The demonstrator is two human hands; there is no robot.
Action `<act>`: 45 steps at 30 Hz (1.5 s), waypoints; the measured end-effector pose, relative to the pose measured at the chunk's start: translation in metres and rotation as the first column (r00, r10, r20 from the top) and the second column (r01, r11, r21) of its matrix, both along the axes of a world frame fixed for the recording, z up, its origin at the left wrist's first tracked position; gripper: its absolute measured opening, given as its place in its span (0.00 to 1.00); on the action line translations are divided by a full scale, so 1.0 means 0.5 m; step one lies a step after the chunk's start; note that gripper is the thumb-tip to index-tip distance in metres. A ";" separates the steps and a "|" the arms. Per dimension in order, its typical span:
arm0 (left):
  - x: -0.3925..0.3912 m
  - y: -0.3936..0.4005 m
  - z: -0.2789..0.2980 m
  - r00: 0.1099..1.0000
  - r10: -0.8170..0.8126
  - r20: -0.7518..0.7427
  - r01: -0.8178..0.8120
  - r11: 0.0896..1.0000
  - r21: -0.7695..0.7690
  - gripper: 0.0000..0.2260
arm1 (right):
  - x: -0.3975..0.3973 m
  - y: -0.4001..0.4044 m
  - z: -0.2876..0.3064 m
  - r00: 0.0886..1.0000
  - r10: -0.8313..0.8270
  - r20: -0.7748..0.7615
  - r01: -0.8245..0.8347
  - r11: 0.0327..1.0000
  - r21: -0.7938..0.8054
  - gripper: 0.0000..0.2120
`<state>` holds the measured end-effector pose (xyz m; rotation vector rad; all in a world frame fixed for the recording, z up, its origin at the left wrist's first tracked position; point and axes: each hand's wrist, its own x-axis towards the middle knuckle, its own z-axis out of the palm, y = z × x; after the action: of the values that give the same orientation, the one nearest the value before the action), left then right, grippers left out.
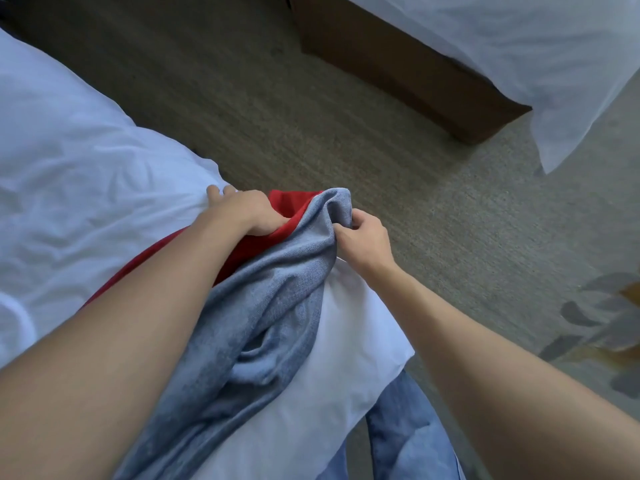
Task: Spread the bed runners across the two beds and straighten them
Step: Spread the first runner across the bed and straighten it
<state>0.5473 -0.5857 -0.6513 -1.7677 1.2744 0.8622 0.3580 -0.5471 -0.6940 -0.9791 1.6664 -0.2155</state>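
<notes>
**Bed runner bunched at corner of near bed, both hands engaged**

Nearest the camera, blue denim trouser legs (408, 434) show at the bottom edge, just beside the near bed's white cover. Both bare forearms reach forward from the lower corners of the view.

The near bed (69, 150), dressed in wrinkled white linen, fills the left side; its corner points toward the centre of the view. The bed runner (263, 306), grey-blue on one face and red on the other, lies gathered and folded along this corner, running from the bottom edge up to the hands. It is not flat: deep folds show in the grey-blue side, and the red face turns outward at the far end and along the left arm.

The right hand (363, 233) has its fingers curled, pinching a bunch of the grey-blue cloth at the runner's far end. The left hand (242, 211) lies palm down on the red face of the runner, its thumb side tucked against the cloth; two fingertips reach past onto the white linen. Whether this hand grips the cloth or only presses it cannot be told.

Beyond the hands lies grey-brown carpet (277, 98), with a leaf pattern at the right edge. Well apart, at upper right, stands the second bed (519, 46) in white linen on a brown wooden base (398, 64). No runner is seen on its visible portion.
</notes>
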 end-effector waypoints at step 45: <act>0.301 -0.020 -0.002 0.983 -0.015 0.181 0.129 0.760 -0.637 0.10 | 0.028 -0.014 0.007 0.930 0.218 -0.295 -0.294 0.924 -0.246 0.16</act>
<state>0.6978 -0.5957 -0.6521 -2.2406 1.6389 0.2023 0.3720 -0.5542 -0.6902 -1.4909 1.7518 -0.1569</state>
